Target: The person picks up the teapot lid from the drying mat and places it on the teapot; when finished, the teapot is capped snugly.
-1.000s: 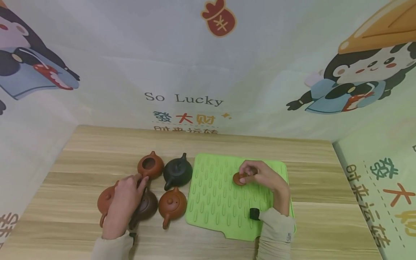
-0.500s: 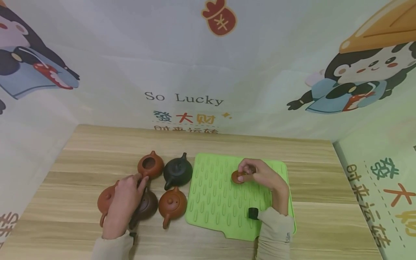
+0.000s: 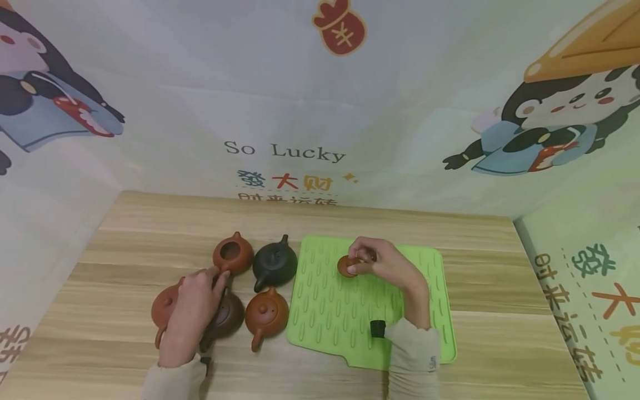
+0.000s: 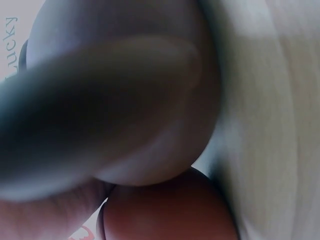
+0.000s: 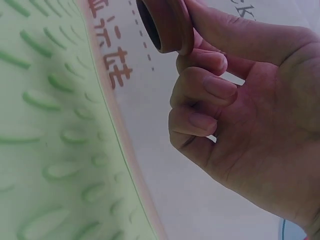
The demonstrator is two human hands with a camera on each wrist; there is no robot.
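In the head view my right hand (image 3: 382,261) pinches a small reddish-brown teapot lid (image 3: 346,266) above the green mat. The right wrist view shows the lid (image 5: 167,25) tilted between thumb and forefinger, other fingers curled. My left hand (image 3: 195,300) reaches over a dark brown teapot (image 3: 229,316) and grips the near side of a lidless reddish-brown teapot (image 3: 242,253), where its handle is hidden. That teapot's round opening faces up. In the left wrist view the dark teapot (image 4: 165,150) fills much of the picture, blurred, with part of a reddish-brown teapot (image 4: 165,210) below.
A black teapot (image 3: 276,264) stands between the lidless one and the green ridged mat (image 3: 325,322). Lidded reddish-brown teapots stand at front, one (image 3: 267,316) beside the mat, another (image 3: 162,308) left of my left hand. A printed cloth (image 3: 280,100) hangs behind the wooden table (image 3: 500,278).
My right hand has moved left over the mat with the lid, closer to the teapots. My left hand and the teapots have stayed in place.
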